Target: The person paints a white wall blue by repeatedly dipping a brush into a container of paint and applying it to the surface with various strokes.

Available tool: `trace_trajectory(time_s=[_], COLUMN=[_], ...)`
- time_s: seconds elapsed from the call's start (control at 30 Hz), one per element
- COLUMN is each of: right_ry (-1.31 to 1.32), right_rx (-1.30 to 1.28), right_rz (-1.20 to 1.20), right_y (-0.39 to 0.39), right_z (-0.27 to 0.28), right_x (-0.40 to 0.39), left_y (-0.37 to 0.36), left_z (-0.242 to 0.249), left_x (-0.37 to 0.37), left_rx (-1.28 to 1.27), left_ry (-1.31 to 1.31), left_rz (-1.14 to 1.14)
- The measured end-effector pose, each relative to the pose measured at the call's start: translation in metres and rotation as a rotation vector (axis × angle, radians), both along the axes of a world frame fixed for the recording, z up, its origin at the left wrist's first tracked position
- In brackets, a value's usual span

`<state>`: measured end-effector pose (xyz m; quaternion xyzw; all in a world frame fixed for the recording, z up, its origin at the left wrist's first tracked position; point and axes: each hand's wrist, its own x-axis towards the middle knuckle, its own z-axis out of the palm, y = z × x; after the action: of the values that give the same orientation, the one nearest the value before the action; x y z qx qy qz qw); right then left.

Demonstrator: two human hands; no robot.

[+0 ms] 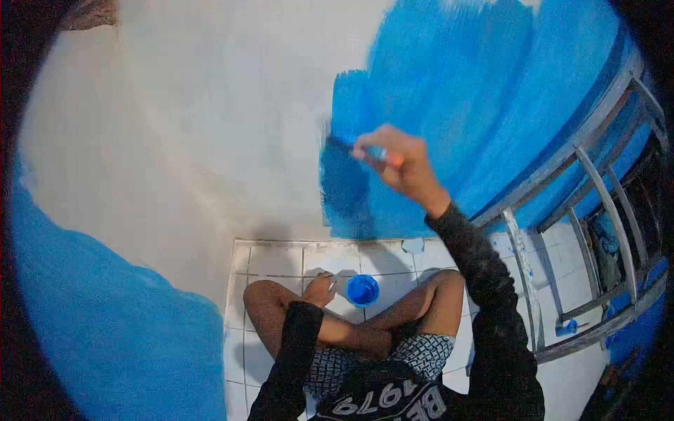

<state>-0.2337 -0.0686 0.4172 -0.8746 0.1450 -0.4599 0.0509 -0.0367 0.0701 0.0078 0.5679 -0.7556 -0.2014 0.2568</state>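
Observation:
My right hand [398,165] is raised in front of the wall, its fingers wrapped round a paintbrush [342,144] with an orange handle end. The dark bristles lie at the left edge of the blue painted area [449,105], partly blurred. Low on the left, my left hand [321,290] rests by my bent knee, its fingers curled together; what they hold, if anything, is too small to name. Just right of it, a small blue tub [363,290] with blue paint inside stands on the white tiled floor [270,259] in front of my crossed legs.
A wooden ladder [516,256] leans along the right side. Near its foot lies a small blue item with a red part [570,327]. The left wall has blue paint [119,330] low down, and bare whitish wall [232,91] lies between the blue areas.

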Motion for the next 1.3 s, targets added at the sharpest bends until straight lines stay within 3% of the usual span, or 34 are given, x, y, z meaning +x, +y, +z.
trace_trajectory(time_s=[0.13, 0.17, 0.27, 0.57, 0.67, 0.77, 0.83, 0.93, 1.03, 1.07, 1.1, 1.17, 1.3], right_ry=[-0.114, -0.111, 0.105, 0.383, 0.397, 0.274, 0.055, -0.079, -0.103, -0.087, -0.083, 0.243, 0.496], right_rx=[-0.402, -0.4, -0.757, -0.572, -0.119, -0.043, -0.1, -0.451, -0.683, -0.782, -0.783, -0.968, -0.826], right_rz=[-0.099, -0.103, -0.284, -0.237, -0.004, 0.063, 0.038, -0.035, -0.149, -0.212, -0.219, -0.301, -0.244], right_y=[0.003, 0.007, 0.013, 0.033, 0.036, 0.005, -0.001, 0.002, -0.003, -0.002, 0.002, 0.011, 0.014], right_z=[0.1, 0.108, 0.112, -0.02, -0.03, 0.004, 0.054, 0.142, 0.181, 0.185, 0.176, 0.137, 0.044], right_x=[-0.005, -0.007, -0.012, -0.016, -0.013, -0.017, -0.016, -0.016, -0.013, -0.011, -0.01, -0.006, 0.006], left_y=[0.004, 0.006, 0.007, 0.006, 0.006, 0.007, 0.006, 0.003, 0.009, 0.003, -0.006, -0.023, -0.004], left_z=[-0.002, 0.002, 0.015, 0.01, 0.004, -0.013, -0.024, 0.002, 0.022, -0.009, -0.032, -0.057, -0.018], left_x=[-0.003, -0.002, 0.0, -0.001, 0.001, 0.003, 0.004, 0.002, -0.006, 0.0, 0.003, 0.005, 0.0], left_rx=[-0.014, -0.011, 0.064, 0.079, 0.082, 0.074, 0.077, 0.144, 0.267, 0.046, 0.045, 0.059, 0.059], left_ry=[-0.057, -0.055, 0.005, 0.006, 0.008, -0.001, -0.006, 0.018, 0.054, 0.034, 0.035, -0.06, 0.036], left_rz=[-0.012, -0.016, -0.031, -0.01, -0.002, 0.01, 0.027, 0.042, 0.047, 0.009, 0.001, 0.07, 0.113])
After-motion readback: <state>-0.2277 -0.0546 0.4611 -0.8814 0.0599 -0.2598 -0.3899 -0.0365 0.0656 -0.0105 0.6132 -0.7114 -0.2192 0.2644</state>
